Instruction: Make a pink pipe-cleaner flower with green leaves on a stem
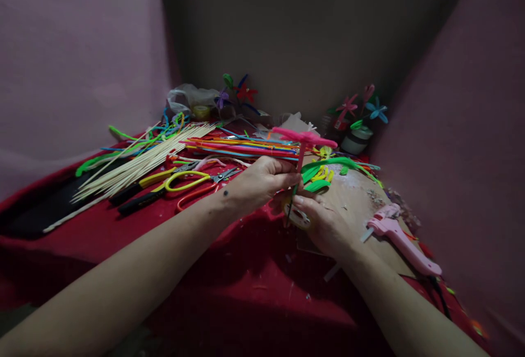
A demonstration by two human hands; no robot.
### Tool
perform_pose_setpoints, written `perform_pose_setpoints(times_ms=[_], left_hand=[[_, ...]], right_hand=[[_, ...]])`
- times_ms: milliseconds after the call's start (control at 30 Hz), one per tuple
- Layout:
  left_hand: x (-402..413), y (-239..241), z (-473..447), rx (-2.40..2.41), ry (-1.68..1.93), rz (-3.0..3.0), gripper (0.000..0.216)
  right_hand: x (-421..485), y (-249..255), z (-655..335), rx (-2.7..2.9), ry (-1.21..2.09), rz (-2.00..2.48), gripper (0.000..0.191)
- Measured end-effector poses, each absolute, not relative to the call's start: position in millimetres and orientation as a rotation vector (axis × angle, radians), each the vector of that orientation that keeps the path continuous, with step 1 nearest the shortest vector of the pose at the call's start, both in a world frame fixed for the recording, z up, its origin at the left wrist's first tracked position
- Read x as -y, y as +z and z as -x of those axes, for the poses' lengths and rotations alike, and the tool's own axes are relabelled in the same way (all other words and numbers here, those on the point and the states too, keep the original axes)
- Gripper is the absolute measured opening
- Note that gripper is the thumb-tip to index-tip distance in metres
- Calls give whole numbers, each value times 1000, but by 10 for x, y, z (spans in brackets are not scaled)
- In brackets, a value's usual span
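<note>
A pink pipe cleaner flower (305,137) stands upright between my hands, its petals spread flat on top of a thin stem (301,161). My left hand (262,185) is closed, pinching that stem below the petals. Lower down, my right hand (326,223) is closed around a roll of tape (297,217), with its thumb and fingers close to the stem's green part. The stem's dark lower end passes in front of the roll. Green pipe cleaner leaves (318,185) lie just behind my right hand.
Bamboo skewers (143,160), yellow-handled scissors (186,181), pliers (153,190) and bundled pipe cleaners (246,148) lie to the left on the red cloth (246,275). A pink glue gun (406,242) rests on cardboard (353,198) at right. Finished flowers (377,110) stand at the back.
</note>
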State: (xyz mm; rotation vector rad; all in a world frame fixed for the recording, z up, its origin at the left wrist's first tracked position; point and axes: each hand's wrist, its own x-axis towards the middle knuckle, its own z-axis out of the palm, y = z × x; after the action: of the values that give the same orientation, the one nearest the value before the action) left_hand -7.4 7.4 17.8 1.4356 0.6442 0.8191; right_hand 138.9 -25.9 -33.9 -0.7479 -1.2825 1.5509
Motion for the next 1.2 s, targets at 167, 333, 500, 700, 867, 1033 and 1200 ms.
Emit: perform_pose_setpoints(times_ms=[167,333,500,700,867,1033,1200], left_hand=[[-126,129,113,-527,715,-1397,23],[-138,123,126,-478,691,-1436,24],[-92,164,77,-590,763,-1530,24],[-71,169,39,-742,804,-1599,21],[-97,150,31,-764,779,-1691,19],[-63,177,6,-832,957,-1678,11],[-10,215,-7,-817,1047,-1587,15]], right_hand=[[295,-324,-1408,1380,1512,752,18],[296,-374,-1414,1369,1445,791,17],[264,-369,-1419,1392,1293,819,20],[249,-352,-1434,1406,1262,925,19],[282,-312,-1402,1405,1200,1002,15],[260,-290,-1404,1365,1306,914,17],[246,-271,-1442,1355,1350,911,26]])
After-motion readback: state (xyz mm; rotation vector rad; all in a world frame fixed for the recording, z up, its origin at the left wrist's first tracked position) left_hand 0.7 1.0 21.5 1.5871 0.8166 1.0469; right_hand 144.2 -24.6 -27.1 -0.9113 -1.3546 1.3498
